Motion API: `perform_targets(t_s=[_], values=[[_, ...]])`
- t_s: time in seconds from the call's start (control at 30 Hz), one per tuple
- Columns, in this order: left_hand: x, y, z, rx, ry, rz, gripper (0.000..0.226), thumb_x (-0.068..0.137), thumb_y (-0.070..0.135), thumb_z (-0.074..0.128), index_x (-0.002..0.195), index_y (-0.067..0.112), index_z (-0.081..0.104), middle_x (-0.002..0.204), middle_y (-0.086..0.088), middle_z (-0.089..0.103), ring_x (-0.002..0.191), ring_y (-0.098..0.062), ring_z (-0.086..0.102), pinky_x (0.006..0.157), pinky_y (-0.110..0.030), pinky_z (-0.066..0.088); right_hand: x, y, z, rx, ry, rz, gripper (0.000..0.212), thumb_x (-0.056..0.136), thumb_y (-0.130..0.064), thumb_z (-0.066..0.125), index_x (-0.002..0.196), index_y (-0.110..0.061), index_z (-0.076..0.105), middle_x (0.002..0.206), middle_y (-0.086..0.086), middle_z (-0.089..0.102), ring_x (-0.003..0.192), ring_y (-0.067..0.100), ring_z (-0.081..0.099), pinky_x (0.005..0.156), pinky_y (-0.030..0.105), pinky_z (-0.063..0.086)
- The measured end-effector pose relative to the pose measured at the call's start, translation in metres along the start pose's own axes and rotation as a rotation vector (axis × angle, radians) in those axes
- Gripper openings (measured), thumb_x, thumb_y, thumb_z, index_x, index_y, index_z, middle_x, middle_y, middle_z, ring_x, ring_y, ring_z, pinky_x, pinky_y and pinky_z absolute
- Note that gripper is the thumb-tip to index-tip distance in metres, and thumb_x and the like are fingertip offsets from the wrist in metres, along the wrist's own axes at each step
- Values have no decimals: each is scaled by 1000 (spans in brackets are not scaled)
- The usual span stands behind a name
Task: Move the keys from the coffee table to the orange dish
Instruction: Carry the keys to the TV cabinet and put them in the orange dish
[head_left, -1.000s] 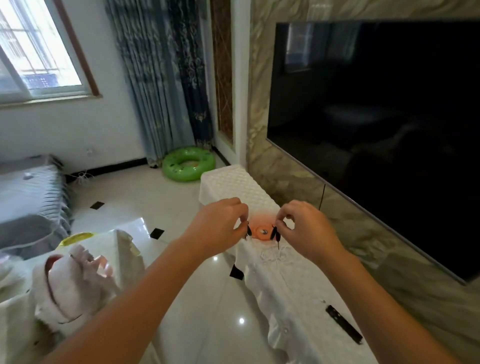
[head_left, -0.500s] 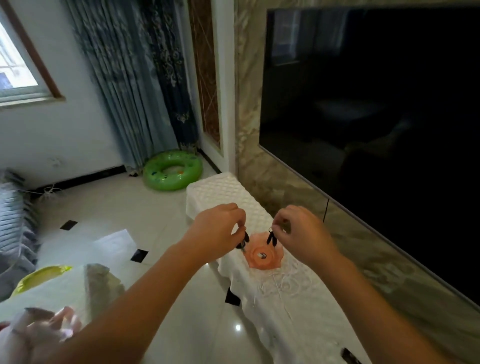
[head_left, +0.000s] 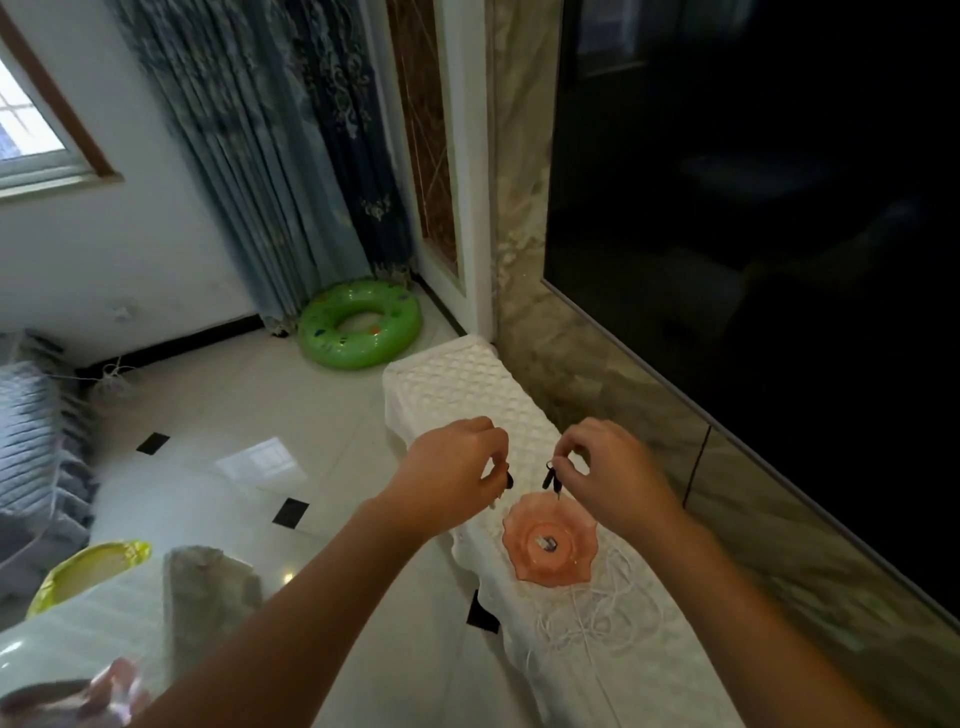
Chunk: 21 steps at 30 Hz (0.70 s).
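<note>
One dark television screen fills the upper right of the view, mounted against a marbled wall. Below it runs a long low cabinet under a white lace cloth, reaching from the wall corner toward the viewer. Patterned blue curtains hang at the far side of the room, and a green inflatable swim ring lies on the pale tiled floor at their foot. A cloth-covered table edge with a yellow-green item shows at lower left.

Two bare forearms reach in from the bottom edge. The left hand is pinched closed, thumb and fingertips holding a small dark key piece that hangs just below them. The right hand is likewise pinched closed on the keys, a dark bunch dangling from its fingertips. Both hands hover close together, just beyond the far rim of the orange dish and above it, not touching it.

That dish, scalloped at its edge, sits on the lace cloth, and a small object lies at its centre, too small to identify.
</note>
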<state>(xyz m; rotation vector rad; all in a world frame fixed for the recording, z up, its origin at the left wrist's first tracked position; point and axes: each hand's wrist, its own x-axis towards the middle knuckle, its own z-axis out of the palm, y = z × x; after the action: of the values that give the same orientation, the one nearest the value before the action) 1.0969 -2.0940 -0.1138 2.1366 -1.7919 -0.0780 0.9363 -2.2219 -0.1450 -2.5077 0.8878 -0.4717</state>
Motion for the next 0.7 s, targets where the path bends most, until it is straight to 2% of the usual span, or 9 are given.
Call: perform_targets(t_s=[0.07,0.2,0.33,0.4,0.5,0.7], values=[[21,-15,12,-29,-23,12,11,89,29,57,90,21,64,90,6,63,80,-10,59,61,-21,43,14,11,9,0,-8,40,6,86,-29,64,80,-32,62,79,-21,51,78,-1,47,62,18,38],[62,-48,43,-82,-81,65,13,89,29,58,89,18,65,89,4,63,80,-13,59,66,-30,51,39,29,26,12,-5,142,11,84,-25,65,77,-31,60,78,-21,50,80,1,48,62,19,36],[96,-82,80,-133,-185,100,11,87,29,61,86,19,65,85,5,63,76,-13,59,62,-29,49,55,46,52,23,13,327,9,83,-24,64,76,-28,62,82,-16,55,85,7,52,65,27,43],[110,-98,102,-167,-236,106,9,86,28,62,84,19,65,84,5,62,73,-13,58,60,-27,47,60,56,70,26,21,413,8,83,-24,64,76,-27,63,84,-14,56,84,8,53,62,27,40],[123,-114,137,-220,-302,91,9,86,26,63,86,18,66,84,4,63,70,-13,57,60,-27,47,62,70,100,51,24,523,6,83,-23,64,78,-24,67,85,-8,59,82,12,55,62,28,39],[128,-134,211,-279,-415,5,8,87,23,62,85,17,66,87,2,64,76,-15,61,64,-30,50,55,105,164,104,8,680,7,83,-23,65,82,-17,68,90,-1,63,86,17,56,70,32,45]])
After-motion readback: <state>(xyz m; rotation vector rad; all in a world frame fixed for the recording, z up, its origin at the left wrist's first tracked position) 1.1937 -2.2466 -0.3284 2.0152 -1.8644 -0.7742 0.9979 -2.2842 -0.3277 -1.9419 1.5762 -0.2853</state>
